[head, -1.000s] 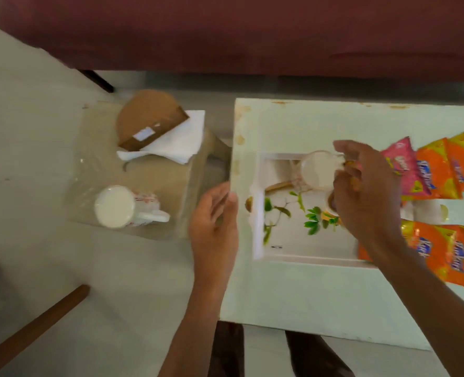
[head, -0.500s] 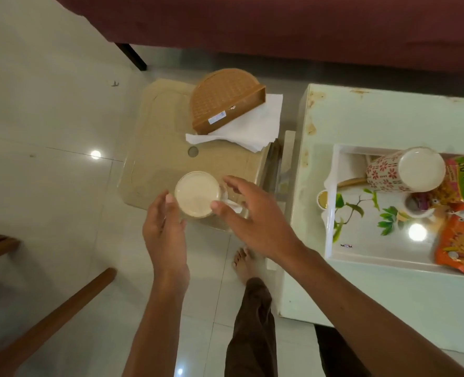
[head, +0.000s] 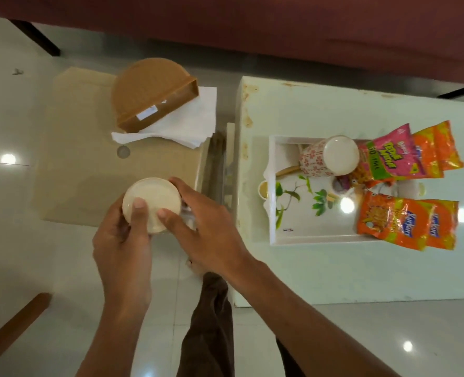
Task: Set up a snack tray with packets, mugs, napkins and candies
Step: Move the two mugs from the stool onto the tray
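Note:
A white mug (head: 154, 198) seen from above sits at the near edge of a beige side table (head: 84, 164). My left hand (head: 122, 240) grips its left side with the thumb over the rim, and my right hand (head: 201, 227) clasps its right side. On the white table (head: 334, 270) a white tray (head: 301, 235) with a leaf print holds a floral mug (head: 326, 157), a pink packet (head: 385, 159) and orange packets (head: 404, 221). White napkins (head: 187, 126) lie under a brown wicker holder (head: 149, 96) on the side table.
A dark red sofa (head: 279, 31) runs along the far side. A wooden chair leg (head: 13, 319) shows at the lower left. My legs (head: 206, 322) and a bare foot stand on the glossy tiled floor between the two tables.
My right hand left the floral mug in the tray and crossed to the side table. Both hands have closed around the white mug there.

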A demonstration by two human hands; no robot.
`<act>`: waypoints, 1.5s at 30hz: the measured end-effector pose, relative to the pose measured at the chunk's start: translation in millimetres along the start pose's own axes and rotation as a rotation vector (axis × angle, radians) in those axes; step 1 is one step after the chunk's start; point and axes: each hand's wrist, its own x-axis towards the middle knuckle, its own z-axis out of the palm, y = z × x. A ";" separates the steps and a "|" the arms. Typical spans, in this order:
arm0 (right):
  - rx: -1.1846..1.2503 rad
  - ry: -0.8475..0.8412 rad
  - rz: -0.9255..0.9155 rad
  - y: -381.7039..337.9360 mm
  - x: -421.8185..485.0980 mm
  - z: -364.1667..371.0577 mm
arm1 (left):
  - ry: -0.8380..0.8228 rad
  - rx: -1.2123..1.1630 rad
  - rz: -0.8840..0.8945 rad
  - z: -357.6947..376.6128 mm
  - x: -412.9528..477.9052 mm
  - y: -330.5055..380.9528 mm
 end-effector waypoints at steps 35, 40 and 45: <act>0.187 0.169 0.178 235.0 -101.2 -244.2 | -0.287 0.107 -0.096 287.1 -145.8 -65.5; 0.179 0.172 0.176 238.6 -99.2 -243.9 | -0.277 0.125 -0.066 287.4 -147.0 -66.6; 0.179 0.202 0.185 241.1 -107.4 -238.7 | -0.301 0.165 -0.042 282.6 -148.1 -70.2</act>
